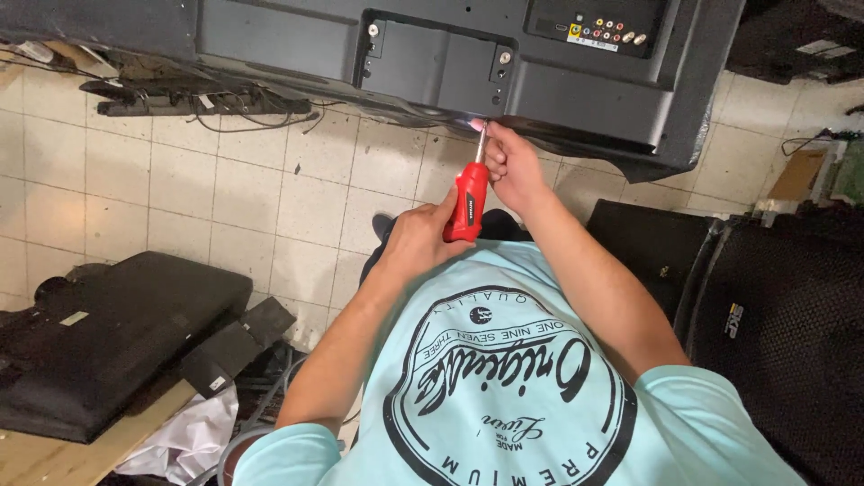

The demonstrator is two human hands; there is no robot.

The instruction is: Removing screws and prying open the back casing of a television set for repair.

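Between both hands' fingers (494, 155): red screwdriver (469, 201), tip at television back (576, 81).

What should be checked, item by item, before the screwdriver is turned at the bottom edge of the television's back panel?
1. Left hand grips the red screwdriver handle: ok.
2. Right hand steadies the shaft near the tip: ok.
3. Tip meets the television back panel at its lower edge: ok.
4. Tip seated in a screw head: cannot tell, glare hides it.
5. Shaft square to the panel: cannot tell.
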